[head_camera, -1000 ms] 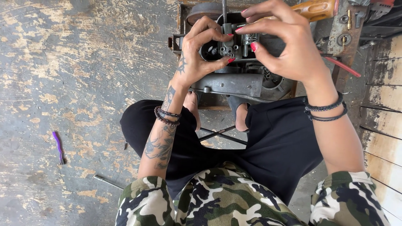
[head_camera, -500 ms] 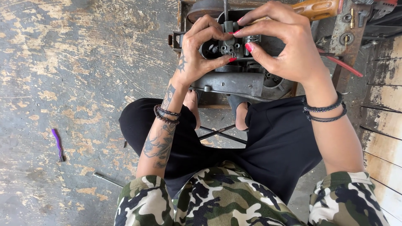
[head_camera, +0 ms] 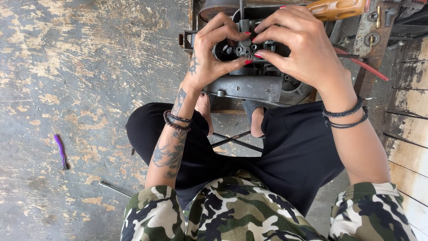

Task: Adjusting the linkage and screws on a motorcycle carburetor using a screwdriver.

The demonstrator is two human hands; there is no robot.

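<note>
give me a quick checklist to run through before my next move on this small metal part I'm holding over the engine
1. Left hand grips the small metal part: ok, thumb and fingers pinch it.
2. Right hand on the same part: ok, fingertips meet it from the other side.
3. Part seated straight on the engine housing: cannot tell, fingers hide the joint.
4. Wooden-handled tool within reach: ok, it lies just behind the right hand.
5. Purple-handled tool to hand: not ok, it lies apart on the floor.
6. Red cable free of the work: ok, it runs off to the side.
</note>
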